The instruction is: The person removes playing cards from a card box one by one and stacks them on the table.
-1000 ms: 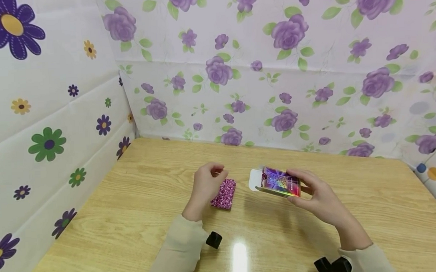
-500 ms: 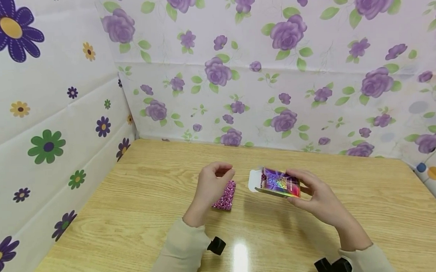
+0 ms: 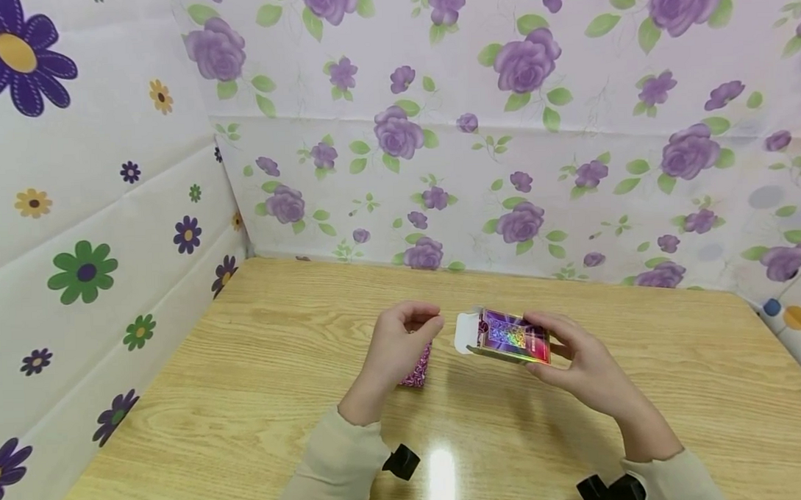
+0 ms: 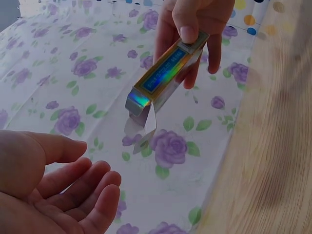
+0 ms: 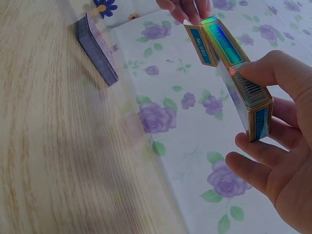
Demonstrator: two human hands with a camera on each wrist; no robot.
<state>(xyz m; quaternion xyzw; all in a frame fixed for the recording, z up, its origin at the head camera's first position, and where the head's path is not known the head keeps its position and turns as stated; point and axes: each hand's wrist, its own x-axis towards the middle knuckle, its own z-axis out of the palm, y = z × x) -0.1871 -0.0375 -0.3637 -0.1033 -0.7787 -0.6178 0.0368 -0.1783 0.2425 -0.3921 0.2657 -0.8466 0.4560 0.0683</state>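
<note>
My right hand [image 3: 579, 358] holds a shiny purple and gold playing-card box [image 3: 512, 336] above the table, thumb on one edge and fingers on the other. The box's end flap stands open toward the left, as the right wrist view shows on the card box [image 5: 239, 80]. My left hand [image 3: 397, 353] hovers just left of that flap, apart from it, its fingers loosely bent around nothing [image 4: 63, 190]. Partly hidden beneath it, a deck of cards [image 3: 416, 371] with a pink and white patterned back lies on the table. The right wrist view shows the deck [image 5: 97, 48] neatly stacked.
The light wooden table [image 3: 247, 402] runs back to a wall covering with purple flowers [image 3: 396, 132]. A second flowered covering [image 3: 108, 216] borders the left side. Dark camera mounts [image 3: 401, 462] sit at both wrists.
My left hand has moved right, toward the box's flap, covering more of the card deck. The right hand and the card box have stayed nearly still.
</note>
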